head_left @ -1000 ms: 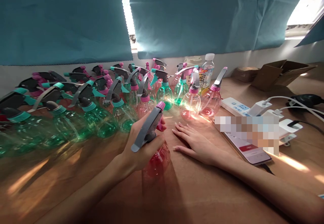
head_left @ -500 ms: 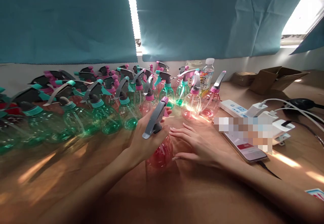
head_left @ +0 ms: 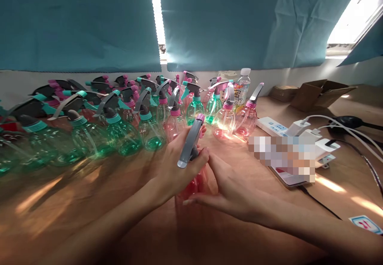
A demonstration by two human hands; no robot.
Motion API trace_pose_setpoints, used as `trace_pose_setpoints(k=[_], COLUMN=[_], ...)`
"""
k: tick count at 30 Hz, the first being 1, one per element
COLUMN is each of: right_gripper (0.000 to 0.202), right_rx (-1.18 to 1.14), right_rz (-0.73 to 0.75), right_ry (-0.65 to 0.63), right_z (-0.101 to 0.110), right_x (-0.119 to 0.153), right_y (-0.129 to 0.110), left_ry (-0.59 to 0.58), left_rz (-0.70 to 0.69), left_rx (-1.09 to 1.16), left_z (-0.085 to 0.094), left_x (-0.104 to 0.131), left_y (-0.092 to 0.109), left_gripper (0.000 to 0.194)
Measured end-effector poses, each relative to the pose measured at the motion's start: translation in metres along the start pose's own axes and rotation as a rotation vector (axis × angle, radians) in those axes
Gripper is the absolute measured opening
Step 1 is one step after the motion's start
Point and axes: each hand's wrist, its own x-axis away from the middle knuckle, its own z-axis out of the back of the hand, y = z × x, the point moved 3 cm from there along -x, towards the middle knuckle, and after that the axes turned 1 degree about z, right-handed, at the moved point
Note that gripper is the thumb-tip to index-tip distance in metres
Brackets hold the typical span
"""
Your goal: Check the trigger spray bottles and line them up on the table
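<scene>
A pink see-through spray bottle [head_left: 191, 187] with a grey trigger head stands upright on the brown table in front of me. My left hand [head_left: 176, 161] is wrapped round its neck, just under the trigger, with the thumb on the near right side. Around the right side of the bottle's body curves my right hand [head_left: 231, 183], its thumb across the front. The right fingers behind the bottle are mostly hidden. Just beyond my hands stand a green spray bottle [head_left: 151, 135] and a pink spray bottle [head_left: 224, 122].
Several green and pink spray bottles crowd the left and back of the table. To the right are a phone [head_left: 290, 177], a white power strip [head_left: 271, 125] with plugs and cables, and a cardboard box [head_left: 320, 94]. A clear drink bottle [head_left: 243, 87] stands behind.
My right hand has moved left from beside the spray bottle and closed round its body. My left hand keeps its hold on the neck, and the trigger head has shifted slightly right.
</scene>
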Motion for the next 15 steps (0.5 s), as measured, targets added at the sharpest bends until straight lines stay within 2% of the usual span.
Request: trace_pose_setpoints(k=[3, 9, 15], right_gripper=[0.071, 0.057, 0.048], right_rx=[0.004, 0.031, 0.047], right_rz=[0.0, 0.031, 0.014], right_ry=[0.051, 0.201, 0.217], right_z=[-0.004, -0.015, -0.011], right_x=[-0.003, 0.0, 0.004], right_y=[-0.004, -0.001, -0.003], left_ry=[0.029, -0.012, -0.059], left_rz=[-0.011, -0.007, -0.051], left_rx=[-0.001, 0.065, 0.138], left_z=[-0.002, -0.004, -0.006], left_x=[0.001, 0.002, 0.002], left_y=[0.003, 0.007, 0.016], left_gripper=[0.038, 0.042, 0.047])
